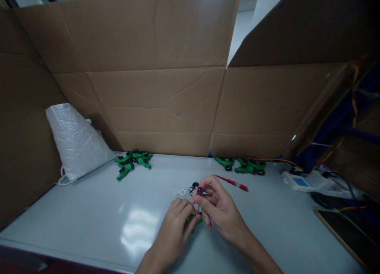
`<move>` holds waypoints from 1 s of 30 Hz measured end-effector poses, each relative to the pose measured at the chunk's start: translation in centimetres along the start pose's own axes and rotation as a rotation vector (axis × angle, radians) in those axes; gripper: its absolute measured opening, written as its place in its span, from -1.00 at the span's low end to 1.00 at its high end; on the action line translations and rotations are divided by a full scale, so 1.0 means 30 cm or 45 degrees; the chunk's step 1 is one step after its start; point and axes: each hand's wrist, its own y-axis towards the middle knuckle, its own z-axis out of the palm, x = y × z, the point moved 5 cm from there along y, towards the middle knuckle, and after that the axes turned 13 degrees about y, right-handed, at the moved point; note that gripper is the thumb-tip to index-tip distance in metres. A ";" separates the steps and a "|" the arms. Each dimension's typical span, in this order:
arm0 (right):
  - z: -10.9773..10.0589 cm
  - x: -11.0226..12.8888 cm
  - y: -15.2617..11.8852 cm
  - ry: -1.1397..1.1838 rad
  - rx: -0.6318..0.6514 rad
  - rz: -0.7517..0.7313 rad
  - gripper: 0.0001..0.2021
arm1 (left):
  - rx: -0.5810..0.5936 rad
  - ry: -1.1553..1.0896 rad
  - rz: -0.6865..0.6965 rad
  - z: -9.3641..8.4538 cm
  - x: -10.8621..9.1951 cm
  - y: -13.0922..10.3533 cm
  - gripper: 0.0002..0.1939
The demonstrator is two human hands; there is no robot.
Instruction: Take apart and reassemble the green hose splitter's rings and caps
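At the front middle of the table, my left hand is closed on a small green plastic piece, mostly covered by the fingers. My right hand pinches a small screwdriver by its dark purple handle. Its thin shaft points down to the green piece; the tip is hidden. Just beyond the hands lie two white rings and several small black rings, partly covered by my right hand. A slim red tool with a pointed end rests beyond my right hand.
Green toy pieces with black wheels lie at the back left and back right. A white padded bag leans at the left. Cardboard walls enclose the table. A power strip and cables sit at the right.
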 end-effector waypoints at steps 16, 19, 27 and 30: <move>-0.012 0.013 0.043 -0.023 0.235 0.045 -0.69 | -0.052 0.074 0.075 0.008 0.011 0.022 -0.93; -0.024 0.007 0.061 -0.023 0.257 0.024 -0.68 | 0.007 0.100 0.163 0.011 0.031 0.057 -0.91; -0.009 -0.008 0.092 -0.169 0.368 -0.017 -0.64 | 0.079 0.053 0.358 0.042 0.120 0.140 -0.95; -0.017 -0.021 0.101 -0.123 0.338 -0.048 -0.68 | 0.100 0.010 0.387 0.048 0.131 0.153 -0.97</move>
